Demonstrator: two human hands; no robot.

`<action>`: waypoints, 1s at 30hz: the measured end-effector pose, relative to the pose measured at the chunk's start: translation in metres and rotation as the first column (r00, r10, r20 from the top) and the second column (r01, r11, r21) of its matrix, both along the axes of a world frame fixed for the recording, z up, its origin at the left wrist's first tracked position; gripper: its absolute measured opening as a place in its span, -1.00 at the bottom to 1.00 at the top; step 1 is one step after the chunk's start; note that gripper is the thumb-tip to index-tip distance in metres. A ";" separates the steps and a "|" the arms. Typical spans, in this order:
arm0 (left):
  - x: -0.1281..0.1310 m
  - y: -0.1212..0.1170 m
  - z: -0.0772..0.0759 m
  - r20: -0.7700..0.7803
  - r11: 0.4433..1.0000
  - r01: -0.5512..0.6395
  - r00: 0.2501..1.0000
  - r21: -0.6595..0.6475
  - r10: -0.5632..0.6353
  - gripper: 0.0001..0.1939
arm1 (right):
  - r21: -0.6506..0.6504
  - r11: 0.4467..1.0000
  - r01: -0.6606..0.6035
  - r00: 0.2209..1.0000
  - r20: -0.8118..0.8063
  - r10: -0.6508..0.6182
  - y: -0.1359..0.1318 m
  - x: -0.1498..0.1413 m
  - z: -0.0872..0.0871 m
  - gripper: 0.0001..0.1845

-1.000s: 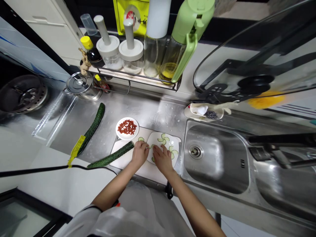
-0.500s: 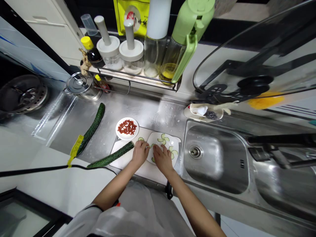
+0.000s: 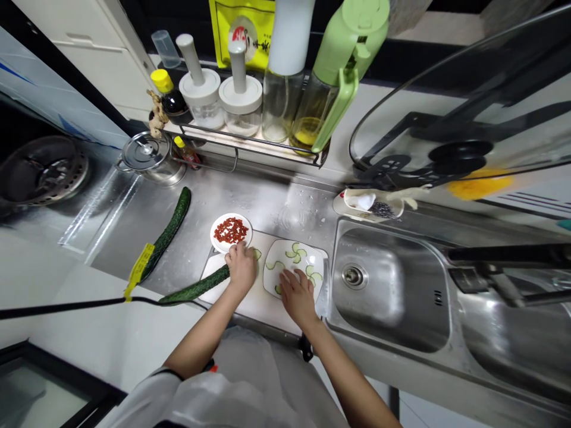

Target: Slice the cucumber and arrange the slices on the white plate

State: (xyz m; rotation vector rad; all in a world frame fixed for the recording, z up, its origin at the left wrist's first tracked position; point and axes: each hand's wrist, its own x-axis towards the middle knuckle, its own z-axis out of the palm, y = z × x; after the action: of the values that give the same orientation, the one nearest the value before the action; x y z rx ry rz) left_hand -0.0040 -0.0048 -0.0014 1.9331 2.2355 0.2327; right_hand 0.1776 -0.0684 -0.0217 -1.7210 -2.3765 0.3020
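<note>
My left hand (image 3: 242, 267) is over the white cutting board (image 3: 263, 309), by the cut end of a cucumber (image 3: 196, 286) and just below the small plate of red pieces. Its fingers are bent but apart, and I see nothing in them; what lies under the fingertips is hidden. Beside it on the board is a cucumber slice (image 3: 256, 254). With fingers spread, my right hand (image 3: 300, 299) hovers at the near part of a square white plate (image 3: 272, 248). Thin green-edged cucumber slices (image 3: 295, 252) lie on that plate, some arranged in pinwheel shapes.
Red pieces (image 3: 231, 230) fill a small white plate (image 3: 216, 242). A whole cucumber (image 3: 172, 229) lies left, near a yellow-tagged black cable (image 3: 89, 308). The steel sink (image 3: 392, 285) is at right; a lidded pot (image 3: 149, 154) and a jar rack (image 3: 250, 139) stand behind.
My left hand has moved left, off the square plate to the cucumber's cut end. My right hand has drawn back slightly toward me. A curved slice now shows at the plate's left side.
</note>
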 end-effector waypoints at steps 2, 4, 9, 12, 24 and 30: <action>0.002 0.002 -0.003 -0.028 1.000 -0.006 1.000 -0.006 0.006 -0.82 | -0.006 1.000 0.013 1.000 -0.028 -0.013 -0.006 -0.001 0.003 -0.70; 0.003 0.002 -0.007 -0.053 1.000 -0.014 0.999 -0.013 0.013 -0.81 | -0.014 0.999 0.034 0.998 -0.053 -0.035 -0.011 -0.002 0.006 -0.71; 0.005 0.003 -0.013 -0.061 0.998 -0.050 0.997 -0.023 0.049 -0.79 | -0.026 0.997 0.070 0.993 -0.098 -0.072 -0.020 -0.006 0.011 -0.72; 0.006 0.006 -0.012 -0.026 0.997 -0.081 0.996 -0.019 0.081 -0.81 | -0.030 0.997 0.071 0.991 -0.111 -0.074 -0.024 -0.008 0.011 -0.73; 0.002 0.001 0.003 0.110 0.998 -0.053 0.992 -0.019 0.055 -0.91 | -0.052 0.994 0.096 0.973 -0.205 -0.104 -0.024 -0.012 0.017 -0.75; -0.008 -0.013 0.017 0.408 0.984 0.167 0.904 -0.068 -0.125 -0.92 | -0.038 0.993 0.112 0.929 -0.352 -0.118 -0.016 -0.012 0.016 -0.76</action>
State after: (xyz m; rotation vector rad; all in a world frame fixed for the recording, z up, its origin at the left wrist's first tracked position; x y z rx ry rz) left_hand -0.0121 -0.0175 0.0156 1.7936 1.7945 0.4425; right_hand 0.1653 -0.0846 -0.0061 -1.6423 -2.0138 0.5631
